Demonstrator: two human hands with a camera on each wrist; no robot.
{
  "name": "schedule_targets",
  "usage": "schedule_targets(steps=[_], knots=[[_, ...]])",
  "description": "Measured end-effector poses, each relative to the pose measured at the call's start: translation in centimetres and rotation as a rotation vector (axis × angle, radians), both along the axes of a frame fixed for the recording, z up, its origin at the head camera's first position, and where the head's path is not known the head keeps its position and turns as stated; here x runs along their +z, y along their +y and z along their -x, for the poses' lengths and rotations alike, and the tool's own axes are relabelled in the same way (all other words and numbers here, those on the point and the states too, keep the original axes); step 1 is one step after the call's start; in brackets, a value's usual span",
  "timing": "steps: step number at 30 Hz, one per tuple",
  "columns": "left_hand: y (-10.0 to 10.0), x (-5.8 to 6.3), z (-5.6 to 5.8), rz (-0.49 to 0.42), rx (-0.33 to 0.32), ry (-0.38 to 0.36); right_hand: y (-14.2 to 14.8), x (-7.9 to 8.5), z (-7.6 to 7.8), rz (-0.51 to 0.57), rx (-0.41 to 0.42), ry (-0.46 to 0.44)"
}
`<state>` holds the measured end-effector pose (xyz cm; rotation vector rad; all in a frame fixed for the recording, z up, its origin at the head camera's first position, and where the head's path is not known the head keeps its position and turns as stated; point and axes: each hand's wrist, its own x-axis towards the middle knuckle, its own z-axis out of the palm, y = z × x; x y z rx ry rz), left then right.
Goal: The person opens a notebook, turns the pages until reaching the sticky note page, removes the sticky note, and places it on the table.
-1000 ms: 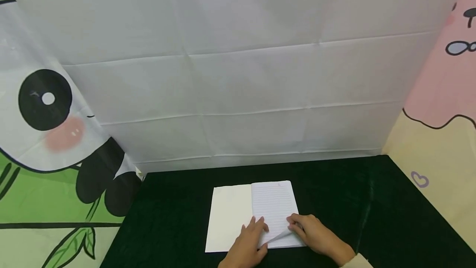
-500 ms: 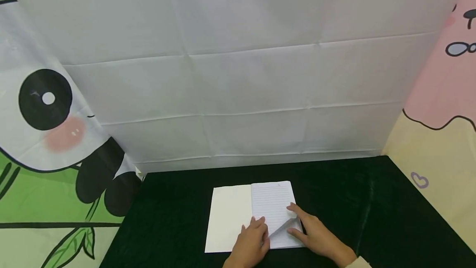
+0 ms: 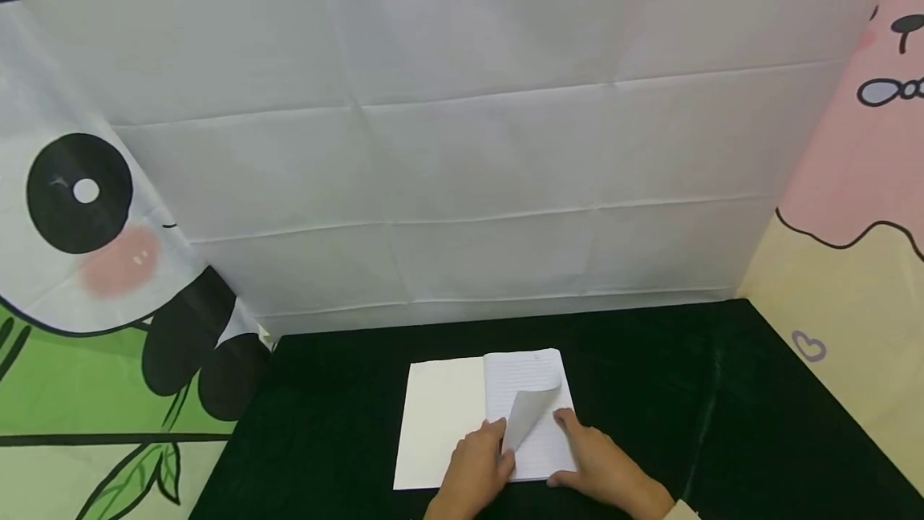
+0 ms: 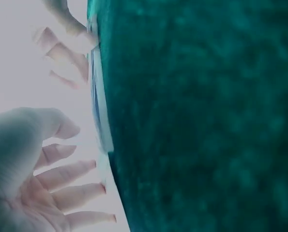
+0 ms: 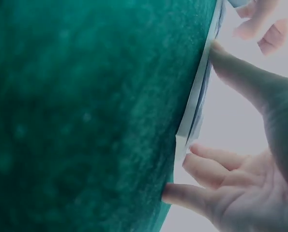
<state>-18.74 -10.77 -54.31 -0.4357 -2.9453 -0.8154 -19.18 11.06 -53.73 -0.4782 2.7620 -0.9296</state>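
Observation:
An open notebook (image 3: 442,424) lies on the dark green cloth, its left side blank and its right side ruled. One ruled page (image 3: 529,414) stands curled up, bent over toward the left side. My left hand (image 3: 472,464) holds this page low, near its bottom corner, thumb and index finger close together; glare in the left wrist view hides the exact contact. My right hand (image 3: 602,464) rests around the notebook's lower right corner. Its thumb touches the bottom edge and its fingers lie along the right edge, fairly straight, as the right wrist view shows.
Dark green cloth (image 3: 339,416) covers the table. A creased white sheet (image 3: 462,167) hangs behind it. Cartoon-printed panels stand at the left (image 3: 87,263) and right (image 3: 852,287).
The page corner has risen from the right and folded over toward the left hand. My right hand has let go of the page and moved down to the notebook's corner.

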Motion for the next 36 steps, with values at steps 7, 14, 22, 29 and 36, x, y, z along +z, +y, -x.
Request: schedule_targets(steps=[7,14,22,29,36], knots=[[-0.8,0.6,-0.2,0.045,0.213,0.047,-0.1,0.3,0.1,-0.085,0.172,0.016],[-2.9,0.8,-0.4,0.155,0.400,0.129,0.1,0.9,0.4,-0.127,0.172,0.000],[-6.6,0.9,-0.5,0.233,0.534,0.026,-0.1,1.4,0.5,-0.134,0.170,-0.035],[-8.1,1.6,-0.7,0.268,0.599,-0.132,0.2,1.5,0.6,-0.120,0.182,-0.050],[-9.3,1.1,-1.1,0.334,0.585,-0.185,1.0,1.1,1.0,-0.063,0.213,-0.074]])
